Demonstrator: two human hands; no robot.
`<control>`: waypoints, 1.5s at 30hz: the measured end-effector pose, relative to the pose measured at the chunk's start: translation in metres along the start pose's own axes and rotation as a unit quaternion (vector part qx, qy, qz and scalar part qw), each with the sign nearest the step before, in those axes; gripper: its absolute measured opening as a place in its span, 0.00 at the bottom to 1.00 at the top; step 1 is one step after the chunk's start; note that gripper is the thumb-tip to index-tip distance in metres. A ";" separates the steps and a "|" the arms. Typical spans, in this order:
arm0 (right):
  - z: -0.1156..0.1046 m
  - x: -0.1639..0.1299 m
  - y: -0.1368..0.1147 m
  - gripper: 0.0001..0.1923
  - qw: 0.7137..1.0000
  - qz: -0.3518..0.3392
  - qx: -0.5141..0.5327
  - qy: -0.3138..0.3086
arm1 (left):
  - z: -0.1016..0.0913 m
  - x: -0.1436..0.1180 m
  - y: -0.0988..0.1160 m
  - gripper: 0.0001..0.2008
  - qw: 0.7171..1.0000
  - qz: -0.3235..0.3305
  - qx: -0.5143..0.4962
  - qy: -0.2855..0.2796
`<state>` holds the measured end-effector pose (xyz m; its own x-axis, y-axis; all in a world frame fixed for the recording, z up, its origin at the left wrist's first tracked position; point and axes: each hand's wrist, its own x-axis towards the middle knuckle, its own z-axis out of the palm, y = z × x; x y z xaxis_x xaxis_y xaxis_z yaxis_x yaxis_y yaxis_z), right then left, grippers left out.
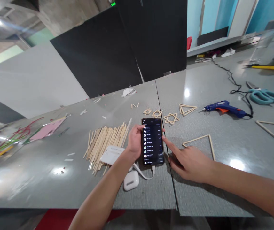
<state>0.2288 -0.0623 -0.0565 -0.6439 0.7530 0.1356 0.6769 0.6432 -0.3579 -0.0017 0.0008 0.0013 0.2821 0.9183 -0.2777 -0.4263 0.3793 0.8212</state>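
My left hand (135,143) grips a smartphone (152,143) from its left side, with the thumb at the screen's edge and a fingertip showing past the right edge. The dark screen shows a list with small round icons, too small to read. At the phone's right edge is the stretched index finger of my right hand (189,161), which holds nothing. A white cable (143,174) is plugged into the phone's lower end. Beside my left forearm lie a white power bank (111,154), resting on a pile of wooden sticks (113,135), and a white earbud case (131,180).
Beyond the phone lie stick stars (171,118) and a stick triangle (187,109). An open stick shape (199,138) is behind my right hand. Farther right are a blue glue gun (225,108), scissors (263,95) and a yellow cutter (266,66). A seam (171,179) splits the tabletop.
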 end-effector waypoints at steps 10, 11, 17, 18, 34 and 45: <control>-0.001 0.000 0.000 0.44 1.000 -0.003 0.008 0.011 | 0.001 -0.001 -0.001 0.31 0.999 -0.007 0.031 -0.015; -0.001 0.000 0.000 0.44 1.000 -0.005 0.011 0.012 | 0.000 0.000 -0.001 0.31 0.999 -0.009 0.033 -0.021; -0.002 0.000 -0.001 0.44 1.000 -0.004 0.005 -0.002 | -0.004 0.001 -0.002 0.32 0.998 -0.011 0.040 -0.036; -0.002 0.000 -0.001 0.44 1.000 -0.001 0.002 -0.004 | -0.004 0.001 -0.002 0.31 0.998 -0.009 0.041 -0.038; -0.004 0.002 -0.003 0.44 1.000 0.003 0.002 -0.012 | -0.004 0.001 -0.002 0.29 0.997 -0.006 0.065 -0.030; -0.002 0.001 -0.002 0.45 1.000 0.000 -0.003 -0.002 | -0.002 0.000 -0.002 0.30 0.998 -0.008 0.057 -0.033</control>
<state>0.2274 -0.0623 -0.0537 -0.6452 0.7527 0.1310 0.6791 0.6435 -0.3532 -0.0024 0.0004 -0.0009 0.3453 0.9013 -0.2618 -0.3224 0.3759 0.8688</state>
